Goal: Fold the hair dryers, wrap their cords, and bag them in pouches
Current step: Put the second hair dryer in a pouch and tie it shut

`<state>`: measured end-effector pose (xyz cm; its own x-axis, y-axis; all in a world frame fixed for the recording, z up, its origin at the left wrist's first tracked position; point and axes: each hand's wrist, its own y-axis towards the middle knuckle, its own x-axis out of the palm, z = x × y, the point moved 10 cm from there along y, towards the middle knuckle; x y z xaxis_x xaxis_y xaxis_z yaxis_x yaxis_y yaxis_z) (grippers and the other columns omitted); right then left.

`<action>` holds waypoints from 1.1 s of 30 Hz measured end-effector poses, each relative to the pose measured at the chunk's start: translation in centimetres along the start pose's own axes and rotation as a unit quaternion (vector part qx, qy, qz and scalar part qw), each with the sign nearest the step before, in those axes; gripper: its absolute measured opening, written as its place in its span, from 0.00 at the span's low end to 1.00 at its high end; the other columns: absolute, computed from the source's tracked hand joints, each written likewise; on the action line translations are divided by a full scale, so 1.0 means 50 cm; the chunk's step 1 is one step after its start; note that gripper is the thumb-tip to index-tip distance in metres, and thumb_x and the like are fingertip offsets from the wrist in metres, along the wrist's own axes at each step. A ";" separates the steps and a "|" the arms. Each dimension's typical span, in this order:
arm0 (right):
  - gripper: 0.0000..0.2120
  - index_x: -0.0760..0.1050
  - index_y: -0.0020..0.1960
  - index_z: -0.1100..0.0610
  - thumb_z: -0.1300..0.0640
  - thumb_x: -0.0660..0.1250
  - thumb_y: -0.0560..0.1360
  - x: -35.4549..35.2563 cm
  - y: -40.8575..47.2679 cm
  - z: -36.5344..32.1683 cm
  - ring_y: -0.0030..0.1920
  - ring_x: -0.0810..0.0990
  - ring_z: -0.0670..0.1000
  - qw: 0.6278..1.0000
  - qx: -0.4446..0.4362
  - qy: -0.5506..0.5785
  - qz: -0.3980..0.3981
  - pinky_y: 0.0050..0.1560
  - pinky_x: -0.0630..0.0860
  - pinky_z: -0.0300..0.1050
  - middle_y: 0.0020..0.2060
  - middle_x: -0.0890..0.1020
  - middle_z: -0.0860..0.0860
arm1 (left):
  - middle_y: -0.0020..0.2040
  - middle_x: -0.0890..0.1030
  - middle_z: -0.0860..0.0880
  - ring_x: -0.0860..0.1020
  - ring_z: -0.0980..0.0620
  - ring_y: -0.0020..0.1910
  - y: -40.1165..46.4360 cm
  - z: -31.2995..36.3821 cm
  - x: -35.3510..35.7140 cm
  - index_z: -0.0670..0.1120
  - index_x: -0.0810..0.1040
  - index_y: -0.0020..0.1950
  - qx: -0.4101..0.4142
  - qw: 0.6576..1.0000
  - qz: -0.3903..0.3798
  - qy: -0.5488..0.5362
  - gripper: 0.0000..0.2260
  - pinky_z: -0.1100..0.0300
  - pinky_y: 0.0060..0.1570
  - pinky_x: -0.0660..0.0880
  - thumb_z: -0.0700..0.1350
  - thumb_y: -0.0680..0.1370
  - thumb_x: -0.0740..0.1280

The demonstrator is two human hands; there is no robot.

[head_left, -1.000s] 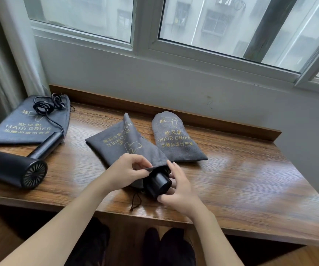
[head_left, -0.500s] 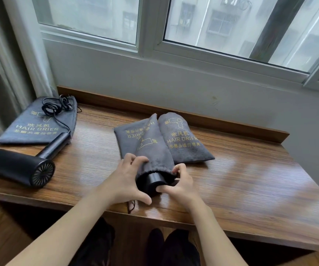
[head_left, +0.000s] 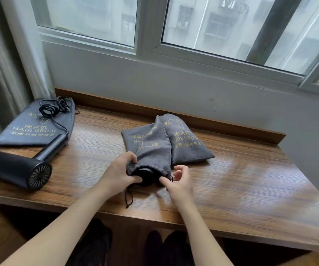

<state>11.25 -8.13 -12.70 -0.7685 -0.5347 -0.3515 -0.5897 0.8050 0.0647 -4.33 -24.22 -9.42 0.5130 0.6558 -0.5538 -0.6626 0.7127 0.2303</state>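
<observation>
Three grey pouches lie on a brown wooden table [head_left: 250, 179] that stands against a white wall under a wide window [head_left: 212, 29]. The wood has a clear grain and shines a little on the right side, where light from the window falls on it. A low wooden ledge [head_left: 222, 122] runs along the back edge of the table. On the left, a pale curtain [head_left: 10, 54] hangs beside the window frame.

The middle pouch [head_left: 151, 150] lies near the front edge, and a black hair dryer [head_left: 145, 174] is almost fully inside it; only its dark end shows at the open mouth. The left hand [head_left: 119, 173] grips the left side of the mouth with curled fingers. The right hand [head_left: 178, 181] pinches the drawstring [head_left: 169, 177] at the right side of the mouth between thumb and forefinger, and the other fingers are loosely bent. A second end of the string [head_left: 129, 198] hangs down toward the table edge.

Just behind and touching it lies a filled pouch [head_left: 185, 143] with yellow letters. Far to the left, a flat empty pouch [head_left: 34, 129] lies in the corner, with a coiled black cord [head_left: 53, 108] on top of it. A second hair dryer [head_left: 18, 169], unfolded, lies in front of this pouch, well apart from the hands.
</observation>
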 end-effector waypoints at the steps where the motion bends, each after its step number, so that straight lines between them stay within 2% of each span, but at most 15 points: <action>1: 0.30 0.71 0.58 0.43 0.55 0.81 0.63 0.005 0.002 -0.007 0.49 0.78 0.47 0.999 -0.008 -0.020 -0.024 0.49 0.75 0.37 0.54 0.76 0.48 | 0.47 0.77 0.54 0.75 0.55 0.46 -0.001 -0.006 -0.003 0.56 0.70 0.46 -0.005 1.000 -0.005 -0.009 0.23 0.57 0.47 0.72 0.42 0.63 0.81; 2: 0.38 0.68 0.66 0.43 0.55 0.82 0.61 0.018 0.003 -0.011 0.54 0.78 0.47 0.997 -0.011 -0.039 -0.067 0.52 0.74 0.35 0.59 0.74 0.47 | 0.46 0.77 0.55 0.75 0.55 0.45 -0.002 -0.012 -0.004 0.56 0.70 0.46 -0.012 1.000 -0.012 -0.019 0.23 0.55 0.47 0.73 0.41 0.64 0.81; 4: 0.53 0.60 0.77 0.42 0.49 0.83 0.57 0.044 0.002 -0.020 0.62 0.77 0.47 0.987 -0.019 -0.078 -0.140 0.61 0.74 0.38 0.66 0.73 0.45 | 0.44 0.77 0.54 0.75 0.55 0.42 -0.004 -0.012 -0.005 0.57 0.71 0.44 -0.024 0.998 -0.026 -0.054 0.22 0.54 0.46 0.75 0.40 0.64 0.81; 6: 0.57 0.57 0.77 0.40 0.43 0.81 0.54 0.056 0.000 -0.024 0.65 0.74 0.46 0.980 -0.022 -0.118 -0.159 0.67 0.72 0.45 0.67 0.74 0.43 | 0.43 0.77 0.51 0.76 0.54 0.42 -0.003 0.004 -0.006 0.56 0.74 0.42 -0.025 0.993 -0.037 -0.112 0.19 0.51 0.46 0.77 0.38 0.65 0.79; 8: 0.49 0.62 0.73 0.40 0.40 0.80 0.56 0.052 -0.002 -0.023 0.62 0.76 0.45 0.985 -0.018 -0.107 -0.138 0.64 0.73 0.46 0.62 0.78 0.43 | 0.44 0.77 0.49 0.77 0.55 0.43 0.001 0.029 -0.017 0.54 0.76 0.41 -0.015 0.988 -0.037 -0.150 0.18 0.49 0.47 0.79 0.34 0.67 0.78; 11: 0.35 0.70 0.63 0.43 0.41 0.77 0.59 0.032 -0.010 -0.024 0.53 0.80 0.42 0.997 -0.020 -0.022 -0.064 0.55 0.75 0.42 0.52 0.82 0.43 | 0.44 0.77 0.48 0.78 0.55 0.45 0.007 0.063 -0.033 0.56 0.77 0.42 0.001 0.986 -0.034 -0.160 0.19 0.50 0.50 0.80 0.32 0.68 0.76; 14: 0.33 0.70 0.62 0.47 0.44 0.76 0.59 0.035 -0.012 -0.015 0.52 0.82 0.50 0.997 0.014 0.074 -0.033 0.51 0.78 0.47 0.51 0.83 0.51 | 0.45 0.77 0.52 0.78 0.54 0.45 0.011 0.076 -0.032 0.57 0.76 0.43 0.013 0.989 -0.036 -0.141 0.19 0.51 0.50 0.80 0.33 0.69 0.75; 17: 0.30 0.69 0.63 0.55 0.56 0.76 0.65 0.048 -0.020 -0.003 0.46 0.81 0.53 0.969 0.050 0.242 -0.008 0.38 0.79 0.43 0.48 0.82 0.57 | 0.43 0.80 0.58 0.79 0.58 0.45 0.015 0.087 -0.031 0.57 0.78 0.39 0.027 0.983 -0.034 -0.177 0.20 0.57 0.50 0.79 0.29 0.70 0.74; 19: 0.23 0.70 0.62 0.58 0.64 0.75 0.71 0.048 -0.028 0.004 0.45 0.80 0.52 0.950 0.058 0.304 0.032 0.37 0.78 0.41 0.48 0.81 0.58 | 0.39 0.80 0.57 0.79 0.58 0.42 0.021 0.089 -0.033 0.52 0.77 0.39 0.030 0.979 -0.027 -0.201 0.18 0.61 0.47 0.77 0.28 0.71 0.72; 21: 0.14 0.73 0.56 0.57 0.68 0.71 0.74 0.044 -0.034 0.007 0.42 0.79 0.50 0.954 0.056 0.287 0.069 0.35 0.78 0.40 0.46 0.80 0.57 | 0.37 0.78 0.55 0.77 0.56 0.40 0.024 0.092 -0.031 0.48 0.75 0.40 0.035 0.977 -0.033 -0.210 0.15 0.62 0.43 0.74 0.27 0.72 0.69; 24: 0.08 0.76 0.44 0.58 0.68 0.71 0.74 0.021 -0.024 0.014 0.34 0.76 0.50 0.959 0.078 0.251 0.106 0.29 0.75 0.39 0.35 0.78 0.55 | 0.37 0.74 0.52 0.71 0.55 0.37 0.022 0.094 -0.028 0.49 0.73 0.40 0.037 0.978 -0.034 -0.204 0.13 0.63 0.39 0.69 0.31 0.70 0.62; 26: 0.08 0.77 0.39 0.58 0.65 0.72 0.74 0.005 -0.012 0.006 0.32 0.75 0.54 0.970 0.067 0.210 0.106 0.30 0.74 0.45 0.30 0.78 0.57 | 0.36 0.71 0.51 0.68 0.60 0.34 0.021 0.086 -0.034 0.48 0.72 0.42 0.027 0.984 -0.006 -0.175 0.10 0.67 0.37 0.66 0.33 0.71 0.58; 28: 0.07 0.79 0.38 0.56 0.63 0.73 0.74 0.001 -0.002 -0.007 0.33 0.76 0.53 0.983 0.033 0.154 0.094 0.35 0.75 0.52 0.30 0.79 0.57 | 0.36 0.70 0.52 0.67 0.60 0.32 0.018 0.076 -0.017 0.47 0.70 0.44 0.008 0.991 -0.014 -0.135 0.07 0.65 0.35 0.65 0.38 0.70 0.56; 31: 0.09 0.77 0.38 0.53 0.63 0.72 0.74 0.008 -0.004 -0.016 0.32 0.74 0.43 0.990 0.019 0.107 0.088 0.38 0.73 0.46 0.30 0.78 0.48 | 0.41 0.71 0.54 0.69 0.61 0.39 0.001 0.061 0.036 0.50 0.68 0.49 0.012 0.998 -0.058 -0.031 0.09 0.60 0.43 0.65 0.41 0.70 0.60; 33: 0.10 0.74 0.39 0.53 0.64 0.71 0.74 0.011 -0.008 -0.014 0.32 0.72 0.43 0.991 0.019 0.099 0.084 0.39 0.71 0.45 0.31 0.76 0.46 | 0.48 0.71 0.53 0.69 0.59 0.49 -0.010 0.062 0.033 0.50 0.70 0.56 0.050 0.998 -0.017 0.036 0.16 0.59 0.53 0.67 0.49 0.69 0.65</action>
<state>10.89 -8.94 -12.25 -0.8906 -0.4298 -0.1489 -0.4430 0.8938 0.0697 -1.46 -22.71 -7.98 0.4921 0.6138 -0.6173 -0.5857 0.7581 0.2868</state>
